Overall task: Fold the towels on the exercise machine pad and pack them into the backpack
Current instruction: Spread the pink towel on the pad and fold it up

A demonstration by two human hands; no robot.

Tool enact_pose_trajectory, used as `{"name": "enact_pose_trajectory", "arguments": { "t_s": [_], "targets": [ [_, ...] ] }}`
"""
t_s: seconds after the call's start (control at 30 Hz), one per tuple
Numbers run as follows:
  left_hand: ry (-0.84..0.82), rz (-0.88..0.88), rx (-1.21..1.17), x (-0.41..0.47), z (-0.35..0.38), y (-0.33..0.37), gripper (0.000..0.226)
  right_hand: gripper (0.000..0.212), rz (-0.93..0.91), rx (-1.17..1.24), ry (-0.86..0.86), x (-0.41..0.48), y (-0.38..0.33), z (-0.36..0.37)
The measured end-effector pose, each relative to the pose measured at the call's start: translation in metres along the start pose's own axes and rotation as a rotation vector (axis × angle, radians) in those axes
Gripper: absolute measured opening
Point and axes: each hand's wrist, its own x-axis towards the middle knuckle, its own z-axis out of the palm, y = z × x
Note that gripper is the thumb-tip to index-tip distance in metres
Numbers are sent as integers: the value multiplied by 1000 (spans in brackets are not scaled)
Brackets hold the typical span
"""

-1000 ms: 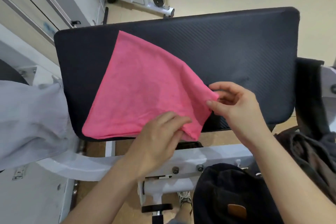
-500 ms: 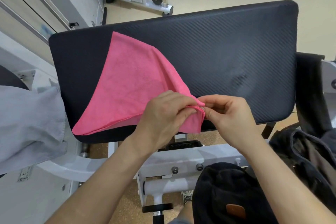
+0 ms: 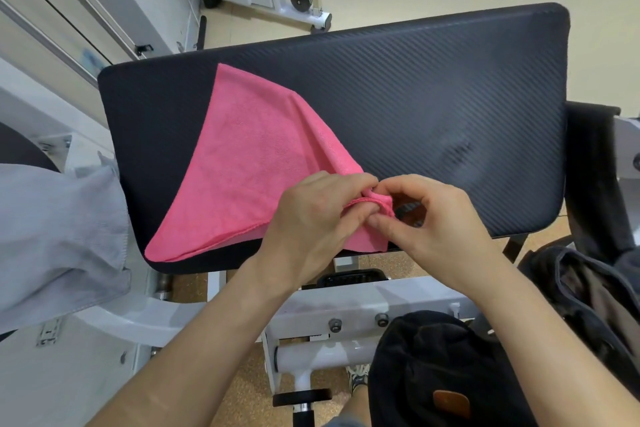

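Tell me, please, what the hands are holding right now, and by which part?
Both the left hand and right hand pinch the pink towel at its near right corner.

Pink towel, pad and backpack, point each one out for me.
Pink towel (image 3: 252, 163), head view, flat middle.
Pad (image 3: 433, 87), head view, bare top surface.
Backpack (image 3: 588, 291), head view, open rim at right.

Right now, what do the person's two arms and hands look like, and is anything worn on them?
Both forearms are bare to the bottom of the picture: no sleeves show. The left hand and right hand wear no gloves, rings, watch or bracelet.
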Motion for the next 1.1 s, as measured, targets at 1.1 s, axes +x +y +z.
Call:
{"name": "enact_pose_trajectory", "arguments": {
  "t_s": [1.1],
  "targets": [
    [-360, -686, 72, -27, -109, -19, 19, 18, 162, 42, 87, 36, 4, -57]
  ]
}}
